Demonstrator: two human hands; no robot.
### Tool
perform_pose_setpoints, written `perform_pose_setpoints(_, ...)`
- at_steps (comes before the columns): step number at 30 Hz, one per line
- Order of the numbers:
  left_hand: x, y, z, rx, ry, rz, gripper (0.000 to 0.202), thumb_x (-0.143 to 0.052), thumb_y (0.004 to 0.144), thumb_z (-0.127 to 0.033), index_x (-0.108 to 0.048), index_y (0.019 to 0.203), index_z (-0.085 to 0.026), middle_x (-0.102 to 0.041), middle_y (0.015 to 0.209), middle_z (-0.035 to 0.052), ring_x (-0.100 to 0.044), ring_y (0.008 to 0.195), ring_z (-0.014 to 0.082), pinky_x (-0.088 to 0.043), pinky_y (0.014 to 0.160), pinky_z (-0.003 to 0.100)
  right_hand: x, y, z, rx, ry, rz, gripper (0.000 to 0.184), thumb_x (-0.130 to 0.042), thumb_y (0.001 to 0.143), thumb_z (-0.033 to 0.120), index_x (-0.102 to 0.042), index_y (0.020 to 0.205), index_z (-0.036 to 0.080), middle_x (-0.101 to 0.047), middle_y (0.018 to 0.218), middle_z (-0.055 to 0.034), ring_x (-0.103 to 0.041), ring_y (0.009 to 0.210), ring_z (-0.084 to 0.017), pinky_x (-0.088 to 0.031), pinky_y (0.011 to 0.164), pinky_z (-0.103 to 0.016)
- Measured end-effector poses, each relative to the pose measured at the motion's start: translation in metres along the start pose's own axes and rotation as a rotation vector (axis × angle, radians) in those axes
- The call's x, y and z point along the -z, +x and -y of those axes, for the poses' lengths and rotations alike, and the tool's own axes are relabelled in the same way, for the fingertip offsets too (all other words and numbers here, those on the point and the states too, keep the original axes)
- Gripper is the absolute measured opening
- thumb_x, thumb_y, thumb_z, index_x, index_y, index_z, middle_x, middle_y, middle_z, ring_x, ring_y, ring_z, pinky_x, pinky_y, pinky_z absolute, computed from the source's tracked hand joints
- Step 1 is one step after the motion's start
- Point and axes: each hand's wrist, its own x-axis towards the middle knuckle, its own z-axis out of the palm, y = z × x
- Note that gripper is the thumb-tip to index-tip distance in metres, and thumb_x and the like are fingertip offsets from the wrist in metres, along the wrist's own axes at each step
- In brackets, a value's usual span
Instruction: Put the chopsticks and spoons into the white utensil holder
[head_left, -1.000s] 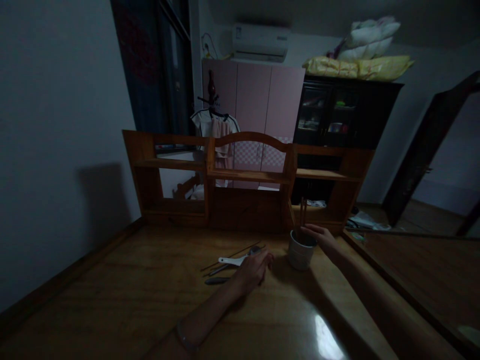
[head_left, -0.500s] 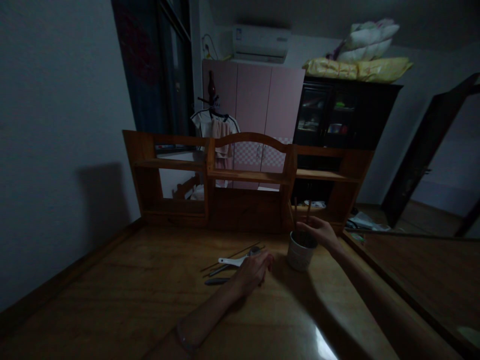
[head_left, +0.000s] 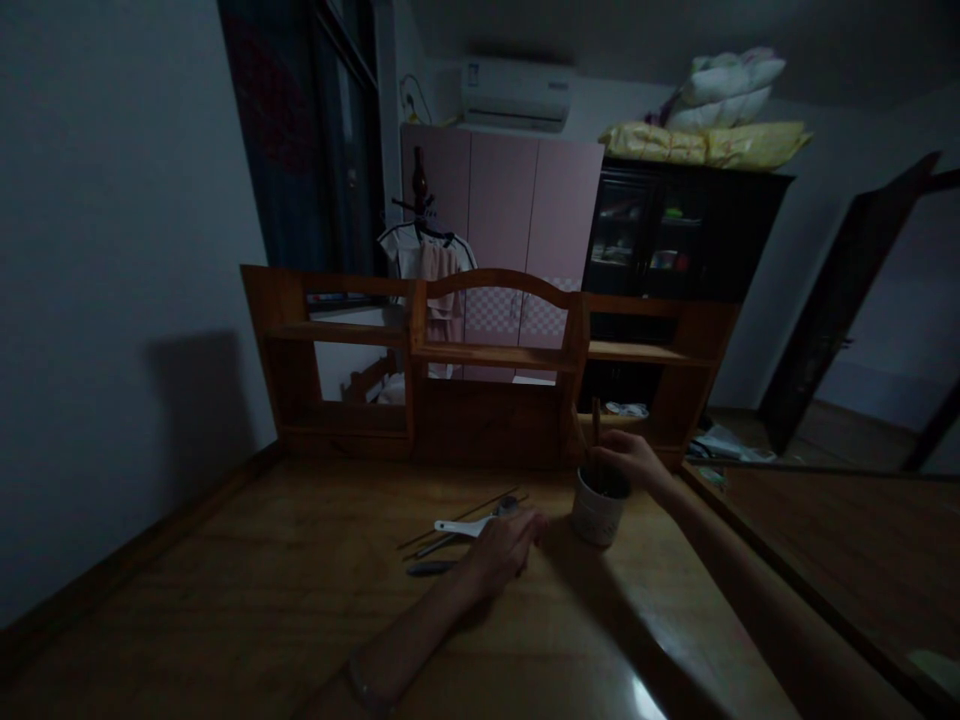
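Observation:
A white cup (head_left: 596, 515) stands on the wooden desk (head_left: 300, 610), with dark chopsticks (head_left: 596, 425) sticking up out of it. My right hand (head_left: 630, 458) hovers over the cup's rim, fingers closed around the chopsticks. My left hand (head_left: 504, 548) rests on the desk left of the cup, fingers curled loosely, touching the end of a white spoon (head_left: 463, 525). Beside the spoon lie loose chopsticks (head_left: 457, 516), a metal spoon (head_left: 504, 505) and a dark utensil (head_left: 433, 568).
A wooden shelf unit (head_left: 495, 355) stands along the desk's far edge. Behind it are a pink wardrobe (head_left: 525, 220), a dark glass cabinet (head_left: 675, 235) with bedding on top, and clothes on a stand (head_left: 427, 265). The room is dim.
My right hand has shifted slightly left over the cup, and the chopsticks in it have come together. My left hand has stayed put. The view has tilted a little.

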Motion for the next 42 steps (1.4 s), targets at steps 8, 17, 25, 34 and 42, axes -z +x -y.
perform_pose_setpoints(8, 0.003, 0.000, -0.005, 0.033, 0.027, -0.003, 0.040, -0.022, 0.101, -0.036, -0.056, 0.088, -0.018, -0.059, 0.077, 0.0019, -0.056, 0.068, 0.0151, -0.042, 0.068, 0.026, 0.028, 0.001, 0.030, -0.064, 0.206, 0.231, 0.045, -0.071, 0.070, 0.053, -0.063, 0.090, 0.015, -0.068, 0.080, -0.0055, -0.064, 0.069, -0.019, -0.050, 0.058, -0.027)
perform_pose_setpoints(17, 0.002, 0.000, -0.003, 0.020, -0.002, 0.004, 0.038, -0.024, 0.101, -0.035, -0.056, 0.088, -0.019, -0.058, 0.075, 0.0003, -0.056, 0.067, 0.0143, -0.041, 0.069, 0.025, 0.044, 0.013, 0.040, -0.103, 0.175, 0.414, 0.047, -0.076, 0.065, 0.052, -0.063, 0.089, 0.013, -0.068, 0.077, -0.0067, -0.066, 0.070, -0.021, -0.055, 0.062, -0.030)
perform_pose_setpoints(25, 0.001, 0.001, -0.004, 0.050, -0.013, 0.010, 0.043, -0.021, 0.101, -0.040, -0.057, 0.088, -0.018, -0.058, 0.073, 0.0008, -0.056, 0.064, 0.0141, -0.042, 0.067, 0.025, 0.037, 0.017, 0.030, -0.123, 0.183, 0.434, 0.045, -0.074, 0.068, 0.051, -0.066, 0.090, 0.012, -0.067, 0.077, -0.0053, -0.063, 0.067, -0.016, -0.050, 0.058, -0.024)
perform_pose_setpoints(34, 0.003, 0.000, -0.006, 0.041, -0.023, 0.024, 0.037, -0.024, 0.101, -0.034, -0.057, 0.092, -0.019, -0.059, 0.073, 0.0002, -0.057, 0.065, 0.0141, -0.042, 0.067, 0.024, 0.028, 0.011, 0.023, -0.119, 0.182, 0.374, 0.050, -0.076, 0.066, 0.050, -0.068, 0.097, 0.012, -0.069, 0.081, -0.0066, -0.063, 0.070, -0.019, -0.047, 0.057, -0.025)
perform_pose_setpoints(42, -0.001, 0.000, -0.005, 0.040, -0.027, 0.010, 0.040, -0.023, 0.101, -0.036, -0.057, 0.093, -0.018, -0.057, 0.069, -0.0004, -0.056, 0.063, 0.0138, -0.043, 0.068, 0.025, 0.020, 0.011, 0.013, -0.149, 0.188, 0.321, 0.048, -0.072, 0.070, 0.054, -0.069, 0.095, 0.013, -0.071, 0.090, -0.0077, -0.065, 0.079, -0.022, -0.051, 0.065, -0.029)
